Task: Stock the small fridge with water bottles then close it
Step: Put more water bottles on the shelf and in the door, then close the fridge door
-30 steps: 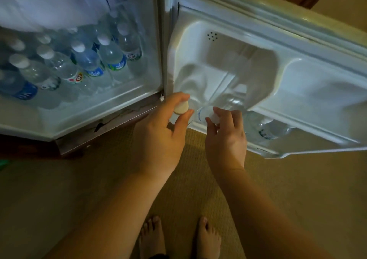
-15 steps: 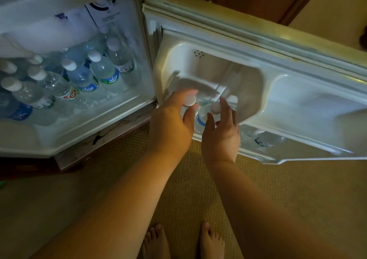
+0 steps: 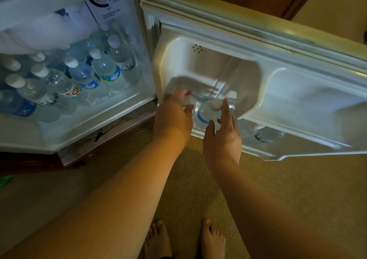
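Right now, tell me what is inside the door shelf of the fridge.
The door shelf holds upright water bottles: one under the left hand, a blue-banded bottle touched by the right hand, and a green-labelled bottle further along. Their bases are hidden.

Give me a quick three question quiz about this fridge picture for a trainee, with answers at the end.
1. True or false: the fridge door is closed.
2. Where does the bottle by the right hand stand? A) floor B) door shelf C) top of the fridge
3. What does the left hand grip?

Key
1. False, it stands open.
2. B
3. The cap of another bottle in the door shelf.
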Demonstrator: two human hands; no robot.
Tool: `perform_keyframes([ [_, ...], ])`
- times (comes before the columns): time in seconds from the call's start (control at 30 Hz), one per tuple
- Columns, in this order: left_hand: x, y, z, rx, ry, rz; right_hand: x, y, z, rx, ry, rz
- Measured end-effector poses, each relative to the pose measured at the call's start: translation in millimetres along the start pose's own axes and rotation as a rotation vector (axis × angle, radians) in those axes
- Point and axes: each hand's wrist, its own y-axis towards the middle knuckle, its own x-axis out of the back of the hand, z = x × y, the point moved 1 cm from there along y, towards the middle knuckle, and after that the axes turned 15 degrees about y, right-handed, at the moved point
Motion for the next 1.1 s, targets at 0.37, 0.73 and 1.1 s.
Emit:
perform_keyframes([
  [0.37, 17.9, -40.2, -2.4, -0.162, 0.126, 0.041, 37.5, -31.7, 17.0, -0.029, -0.086, 0.279],
  [0.73, 130.6, -137.5, -21.5, -0.068, 0.023, -0.119, 161.2, -21.5, 156.8, 0.632, 0.022, 0.068],
  [1.1, 257.4, -78.7, 1.9, 0.081, 0.399, -0.386, 164.8, 74.7, 182.1, 0.175, -0.712, 0.443],
])
